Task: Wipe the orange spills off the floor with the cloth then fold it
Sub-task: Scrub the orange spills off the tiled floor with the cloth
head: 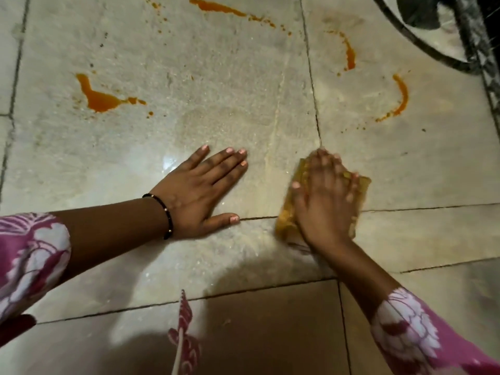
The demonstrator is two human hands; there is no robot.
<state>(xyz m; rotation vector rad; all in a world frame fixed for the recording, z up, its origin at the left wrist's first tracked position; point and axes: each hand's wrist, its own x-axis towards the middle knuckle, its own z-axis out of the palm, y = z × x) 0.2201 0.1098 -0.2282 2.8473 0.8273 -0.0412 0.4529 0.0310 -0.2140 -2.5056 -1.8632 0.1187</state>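
Note:
My right hand (324, 201) presses flat on a folded, orange-stained cloth (289, 212) on the pale tiled floor (216, 77); the hand is blurred and covers most of the cloth. My left hand (200, 190) rests flat on the floor beside it, fingers spread, holding nothing. Orange spills lie farther out: a thick patch (101, 100) at the left, a long streak (216, 6) at the top, a curved streak (350, 54) at upper right and a hooked streak (400, 100) at the right. A faint wet smear marks the tile between my hands and the spills.
A dark round-rimmed object (422, 41) and a dark patterned border (484, 66) occupy the upper right corner. Pink patterned sleeves cover both forearms, and a strip of the same fabric (184, 334) hangs at the bottom centre.

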